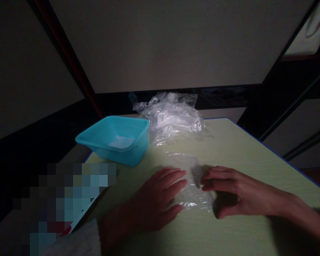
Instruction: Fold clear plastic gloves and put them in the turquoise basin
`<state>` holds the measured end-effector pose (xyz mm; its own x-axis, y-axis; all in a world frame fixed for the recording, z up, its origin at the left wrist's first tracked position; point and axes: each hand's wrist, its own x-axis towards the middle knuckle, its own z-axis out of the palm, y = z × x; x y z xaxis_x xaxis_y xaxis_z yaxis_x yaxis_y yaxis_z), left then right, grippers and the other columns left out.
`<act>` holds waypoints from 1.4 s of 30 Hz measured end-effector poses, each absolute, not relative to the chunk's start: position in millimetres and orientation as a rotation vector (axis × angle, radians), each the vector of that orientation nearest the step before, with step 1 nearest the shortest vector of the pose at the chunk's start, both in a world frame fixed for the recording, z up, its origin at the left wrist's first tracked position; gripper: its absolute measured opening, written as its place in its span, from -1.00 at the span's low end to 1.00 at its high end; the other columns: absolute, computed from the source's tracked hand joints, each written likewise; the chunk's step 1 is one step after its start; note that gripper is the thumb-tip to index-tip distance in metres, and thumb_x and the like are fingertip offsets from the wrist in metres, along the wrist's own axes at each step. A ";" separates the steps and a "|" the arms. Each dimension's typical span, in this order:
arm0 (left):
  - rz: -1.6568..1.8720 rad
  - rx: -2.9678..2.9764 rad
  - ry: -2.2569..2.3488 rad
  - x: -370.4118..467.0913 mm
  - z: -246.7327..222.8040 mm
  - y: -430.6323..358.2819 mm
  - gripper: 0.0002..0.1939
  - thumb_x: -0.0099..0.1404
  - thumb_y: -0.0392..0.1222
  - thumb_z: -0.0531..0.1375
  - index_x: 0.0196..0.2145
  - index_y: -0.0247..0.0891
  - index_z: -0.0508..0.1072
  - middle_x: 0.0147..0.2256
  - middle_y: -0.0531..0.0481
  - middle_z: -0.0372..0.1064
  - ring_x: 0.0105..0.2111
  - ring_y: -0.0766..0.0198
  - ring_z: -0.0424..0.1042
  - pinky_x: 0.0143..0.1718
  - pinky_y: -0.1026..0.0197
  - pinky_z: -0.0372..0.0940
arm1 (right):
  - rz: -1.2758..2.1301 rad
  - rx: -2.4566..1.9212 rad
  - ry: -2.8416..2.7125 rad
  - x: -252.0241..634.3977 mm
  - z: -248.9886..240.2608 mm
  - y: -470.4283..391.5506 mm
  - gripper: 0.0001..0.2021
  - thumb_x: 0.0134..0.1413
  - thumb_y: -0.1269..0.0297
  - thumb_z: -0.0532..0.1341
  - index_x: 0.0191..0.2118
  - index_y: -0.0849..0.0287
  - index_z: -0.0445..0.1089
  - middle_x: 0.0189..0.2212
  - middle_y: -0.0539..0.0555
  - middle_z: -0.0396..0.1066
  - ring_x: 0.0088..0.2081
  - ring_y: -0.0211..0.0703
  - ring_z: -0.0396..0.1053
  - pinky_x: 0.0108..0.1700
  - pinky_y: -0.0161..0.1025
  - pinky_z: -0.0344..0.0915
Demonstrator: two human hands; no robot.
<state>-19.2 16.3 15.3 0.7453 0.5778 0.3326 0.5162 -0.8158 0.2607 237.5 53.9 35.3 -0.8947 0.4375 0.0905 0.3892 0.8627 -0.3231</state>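
A clear plastic bag [190,192] lies flat on the pale table between my hands. My left hand [164,199] rests at the bag's left side, fingers spread, with the fingertips over its edge. On the other side, my right hand [229,190] has its fingers and thumb apart, the fingertips close to the bag's right edge; whether they touch it I cannot tell. Behind the bag sits a loose pile of crumpled clear plastic bags [173,119]. To the left of the pile stands a turquoise plastic basin [138,153] with something flat and whitish at its bottom.
The table [250,160] has a blue edge that runs along its right side and back. Pale panels [170,46] with dark frames rise behind it. A pixelated patch [77,202] covers the lower left, by the table's left edge.
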 end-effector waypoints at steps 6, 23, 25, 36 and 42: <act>0.556 2.945 0.731 -22.1 14.9 8.3 -0.82 0.30 -0.29 -0.02 -0.26 -0.28 0.36 -0.28 -0.07 0.45 -0.26 0.24 0.38 -0.13 0.16 0.26 | 0.130 -0.480 -2.858 231.7 33.5 36.1 -0.69 0.23 0.27 0.01 -0.48 0.14 0.38 -0.54 0.01 0.30 -0.45 -0.17 0.21 -0.38 -0.16 0.16; 0.565 2.943 0.726 -14.0 7.0 11.0 -0.85 0.27 -0.30 0.00 -0.37 -0.28 0.35 -0.38 0.00 0.39 -0.36 0.26 0.29 -0.24 0.19 0.19 | -0.017 -0.440 -2.847 231.2 30.7 29.5 -0.64 0.24 0.47 -0.08 -0.52 0.17 0.32 -0.54 0.00 0.30 -0.48 -0.17 0.15 -0.40 -0.15 0.05; 0.554 2.949 0.721 -13.7 7.1 11.2 -0.84 0.28 -0.30 -0.01 -0.38 -0.29 0.34 -0.39 0.00 0.39 -0.37 0.26 0.28 -0.24 0.19 0.18 | -0.023 -0.435 -2.845 231.5 30.4 29.8 -0.64 0.24 0.48 -0.07 -0.51 0.17 0.32 -0.53 0.00 0.30 -0.48 -0.17 0.15 -0.39 -0.15 0.05; 0.598 2.942 0.702 -12.4 5.5 12.0 -0.85 0.24 -0.31 0.02 -0.41 -0.31 0.37 -0.42 0.00 0.37 -0.39 0.26 0.24 -0.26 0.17 0.15 | 0.013 -0.493 -2.902 233.2 33.7 29.2 -0.74 0.19 0.47 0.01 -0.48 0.18 0.33 -0.49 0.01 0.30 -0.42 -0.16 0.18 -0.34 -0.15 0.06; 0.584 2.940 0.709 -12.0 7.2 11.7 -0.85 0.23 -0.31 0.02 -0.43 -0.30 0.35 -0.43 0.00 0.36 -0.40 0.26 0.24 -0.24 0.16 0.15 | -0.070 -0.443 -2.932 233.7 31.9 28.9 -0.74 0.19 0.49 0.02 -0.49 0.19 0.30 -0.50 0.01 0.30 -0.43 -0.16 0.17 -0.35 -0.15 0.05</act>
